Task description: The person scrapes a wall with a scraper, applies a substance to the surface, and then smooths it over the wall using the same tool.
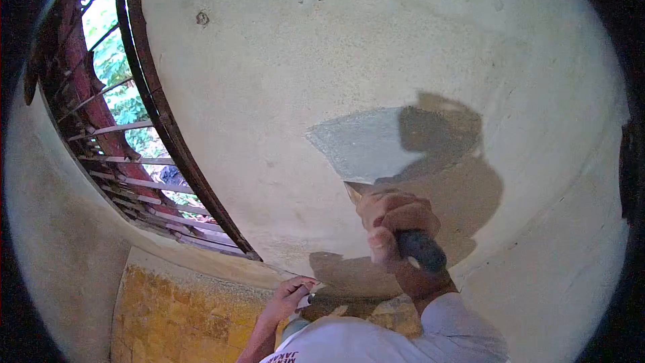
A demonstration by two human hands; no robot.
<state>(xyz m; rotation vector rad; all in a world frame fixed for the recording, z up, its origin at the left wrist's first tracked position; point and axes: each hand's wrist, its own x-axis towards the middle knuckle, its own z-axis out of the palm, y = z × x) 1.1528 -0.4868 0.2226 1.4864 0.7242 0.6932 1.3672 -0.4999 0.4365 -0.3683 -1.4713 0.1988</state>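
My right hand (pixel 398 218) is wrapped round the black handle (pixel 423 250) of a scraper, whose blade edge (pixel 352 190) meets the wall at the lower border of a smooth grey patch (pixel 363 144). Most of the blade is hidden by my fingers or seen edge-on. Lower down, near my waist, my left hand (pixel 290 298) is closed, with a small whitish piece (pixel 306 301) showing at its fingers. What that piece is cannot be made out.
A pale wall (pixel 269 81) fills the view, with small holes (pixel 202 19) near the top. On the left is a barred window (pixel 144 124) with a dark frame and greenery outside. Worn yellow lower wall (pixel 181 309) shows below. Shadows of my arm and hand fall on the wall.
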